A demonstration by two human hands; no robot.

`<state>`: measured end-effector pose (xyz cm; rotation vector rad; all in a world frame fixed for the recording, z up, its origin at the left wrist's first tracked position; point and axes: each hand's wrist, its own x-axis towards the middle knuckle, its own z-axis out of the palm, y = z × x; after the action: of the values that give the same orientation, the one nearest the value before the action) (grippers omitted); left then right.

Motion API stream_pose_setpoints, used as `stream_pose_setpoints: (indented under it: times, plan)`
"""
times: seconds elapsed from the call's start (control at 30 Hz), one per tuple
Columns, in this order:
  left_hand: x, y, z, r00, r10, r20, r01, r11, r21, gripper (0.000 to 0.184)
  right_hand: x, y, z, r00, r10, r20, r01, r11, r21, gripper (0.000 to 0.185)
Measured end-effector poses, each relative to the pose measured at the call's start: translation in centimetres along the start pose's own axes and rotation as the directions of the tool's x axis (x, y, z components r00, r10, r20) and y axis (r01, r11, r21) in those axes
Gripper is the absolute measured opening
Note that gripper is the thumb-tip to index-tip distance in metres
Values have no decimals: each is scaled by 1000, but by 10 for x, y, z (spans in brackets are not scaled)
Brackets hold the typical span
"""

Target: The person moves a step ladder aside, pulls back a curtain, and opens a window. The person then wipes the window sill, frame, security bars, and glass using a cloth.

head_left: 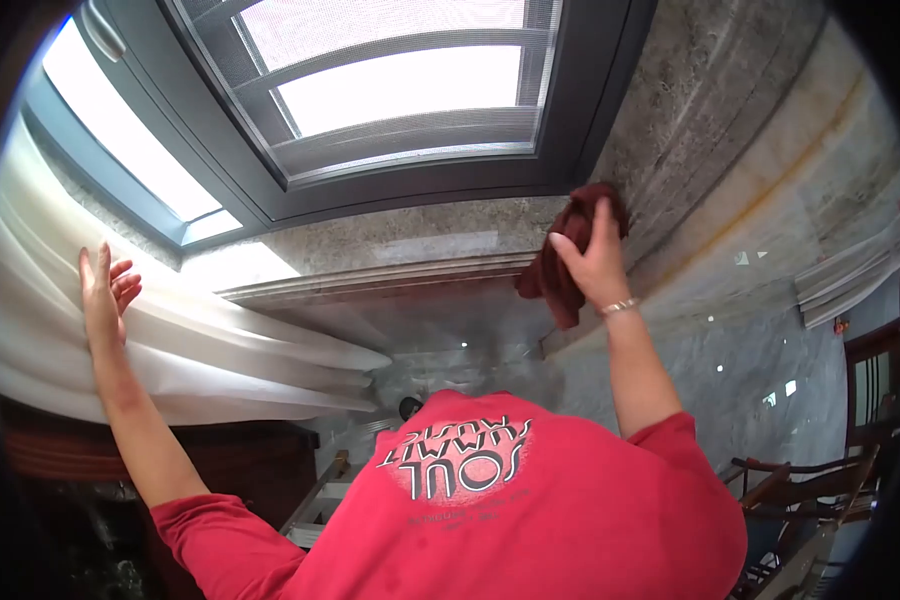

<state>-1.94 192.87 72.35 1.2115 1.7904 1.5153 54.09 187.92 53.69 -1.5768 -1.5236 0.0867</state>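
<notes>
A dark red-brown cloth (558,268) is bunched under my right hand (598,262) at the right end of the stone windowsill (440,228). The thumb stands apart from the fingers, and part of the cloth hangs over the sill's front edge. Above the sill is a grey-framed window (420,185) with a screen and curved bars. On the left, my left hand (105,295) is raised against the white curtain (40,270), its fingers loosely bent and apart. No object shows in it.
The curtain drapes down to the lower left over dark reddish wood furniture (170,450). A stone wall (710,130) borders the window on the right. Beneath me are a grey floor (690,350) and part of a ladder-like frame (320,505). Wooden chairs (810,490) stand at the lower right.
</notes>
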Motion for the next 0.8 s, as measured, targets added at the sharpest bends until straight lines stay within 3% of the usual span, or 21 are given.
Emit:
stream_pose_setpoints:
  times: [0.03, 0.13, 0.27, 0.33, 0.4, 0.47, 0.53, 0.6, 0.67, 0.73, 0.8]
  plan:
    - [1, -5, -6, 1000, 16, 7, -16, 999, 40, 89, 2, 7, 15, 990, 96, 107, -54, 939, -341, 82]
    - [-9, -6, -7, 996, 87, -27, -82, 985, 153, 88, 7, 34, 55, 997, 42, 58, 0, 805, -593, 74]
    - [-18, -20, -39, 989, 135, -55, -119, 967, 224, 72, 12, 30, 56, 988, 130, 82, -68, 848, -526, 69]
    - [-20, -27, -54, 989, 130, -67, -109, 960, 256, 66, 1, 18, 59, 987, 56, 148, 32, 845, -534, 66]
    - [-28, -29, -63, 965, 231, -122, -179, 926, 334, 69, -7, -9, 83, 978, 3, 209, 96, 880, -465, 67]
    - [-22, -40, -83, 964, 215, -157, -151, 926, 346, 68, -10, -37, 106, 967, -112, 230, 196, 904, -380, 69]
    - [-11, -63, -109, 958, 123, -258, -95, 988, 119, 59, -11, -57, 125, 944, -165, 286, 257, 911, -323, 70]
    - [-5, -88, -131, 972, 138, -191, -99, 975, 201, 47, -11, -75, 144, 912, -226, 343, 322, 912, -254, 71]
    - [-30, -64, -80, 987, 152, -40, -115, 873, 474, 33, -9, -93, 161, 868, -197, 456, 317, 927, -203, 72]
    - [-47, -43, -22, 984, 83, 158, -131, 937, 323, 25, -8, -108, 180, 839, -235, 491, 358, 918, -172, 73]
    - [-46, -46, 20, 955, 138, 262, -202, 950, 236, 27, -6, -111, 196, 815, -273, 511, 394, 908, -143, 74]
